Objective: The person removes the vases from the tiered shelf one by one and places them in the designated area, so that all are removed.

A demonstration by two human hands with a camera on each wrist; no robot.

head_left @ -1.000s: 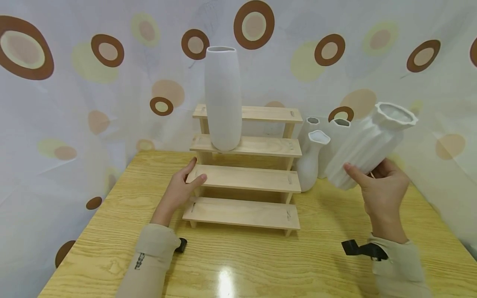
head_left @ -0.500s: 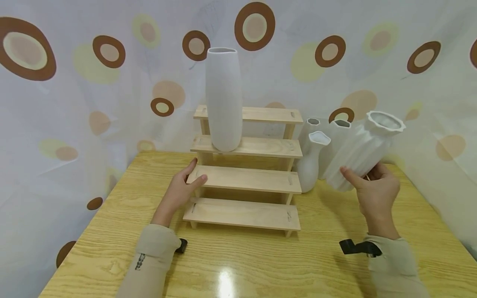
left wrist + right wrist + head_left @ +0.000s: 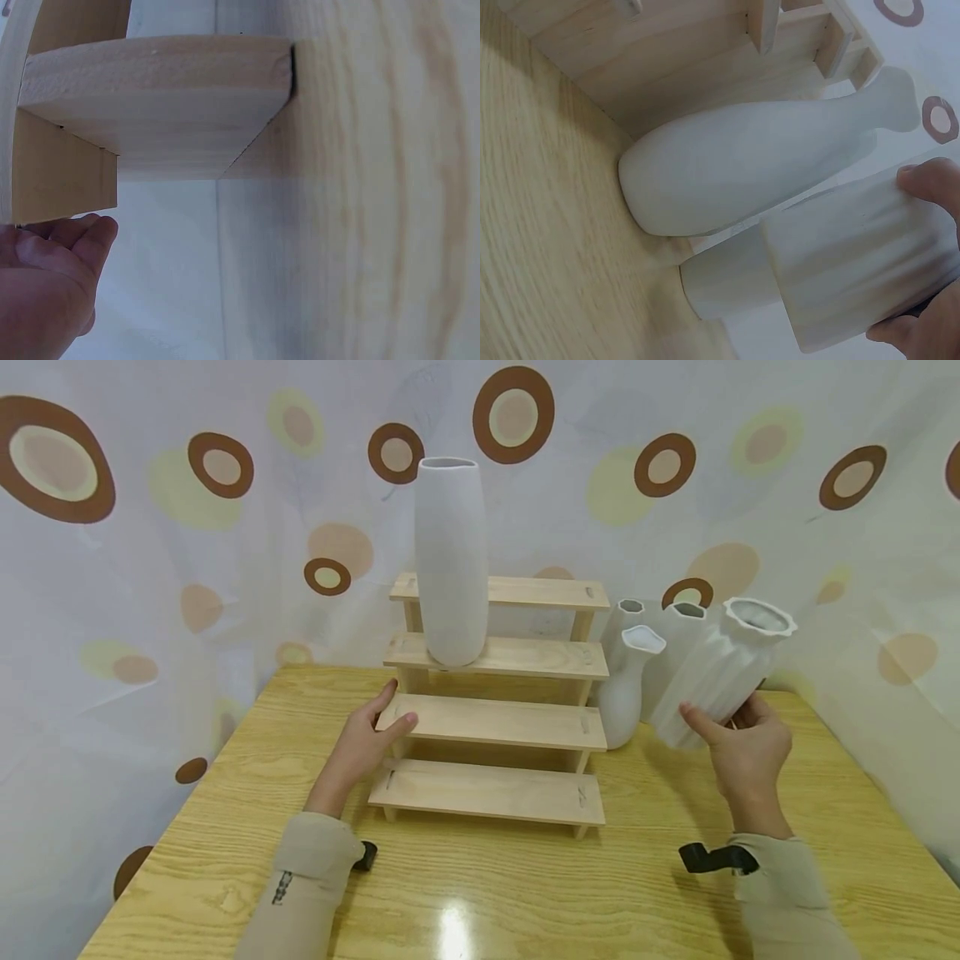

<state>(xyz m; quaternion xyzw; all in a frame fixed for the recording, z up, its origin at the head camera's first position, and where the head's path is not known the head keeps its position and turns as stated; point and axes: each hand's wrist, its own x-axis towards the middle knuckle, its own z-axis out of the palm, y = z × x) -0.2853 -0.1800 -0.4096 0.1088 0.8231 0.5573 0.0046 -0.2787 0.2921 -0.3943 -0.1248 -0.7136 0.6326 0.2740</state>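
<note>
My right hand grips a ribbed white vase near its base and holds it tilted above the table, right beside the other white vases. In the right wrist view my thumb lies across the ribbed vase. My left hand holds the left end of the wooden stepped rack, with its thumb on the second step and its fingers round the side post. A tall white vase stands on the third step. From the left wrist, fingers show beneath a step board.
A bulbous narrow-necked vase and two slim vases stand right of the rack; the bulbous vase also fills the right wrist view. A curtain with circles hangs close behind the wooden table.
My right hand has brought the ribbed vase down and leftward, closer to the standing vases. The left hand and the rack have not moved.
</note>
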